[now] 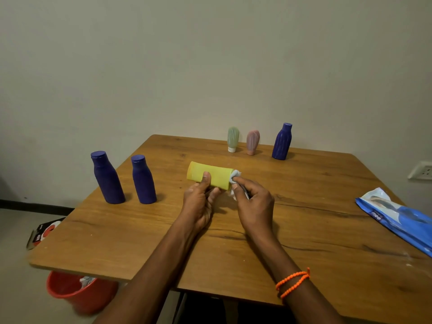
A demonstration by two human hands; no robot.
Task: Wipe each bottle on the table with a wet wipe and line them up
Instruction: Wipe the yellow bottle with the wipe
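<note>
right now the left hand [198, 202] holds the yellow bottle [210, 175] on its side above the middle of the table [304, 230], thumb curled over the top of the body and fingers wrapped underneath. the bottle lies roughly level, one end pointing left, the other toward the right hand [254, 204]. that hand pinches a crumpled wet wipe [235, 177] between thumb and fingertips and presses it against the bottle's right end; a bit of the wipe hangs down under the fingers. an orange cord [293, 281] is looped twice around the right wrist.

two big purple bottles stand upright near the left edge, close together but apart: the taller one [107, 178] farther left, the other [143, 180] just to its right. along the far edge stand three more, spaced apart: a green tube [233, 139] on its white cap, a pink tube [253, 141] on its cap beside it, and a ribbed blue bottle [282, 141] farthest right, cap up.

a blue wipes pack [397, 218] lies at the right edge of the table, partly out of view. below the near left corner sits a red bucket [77, 293] with some crumpled whitish material inside. a red, white and black packet [44, 232] lies on the floor by the left edge. a wall socket [420, 170] shows at far right.
</note>
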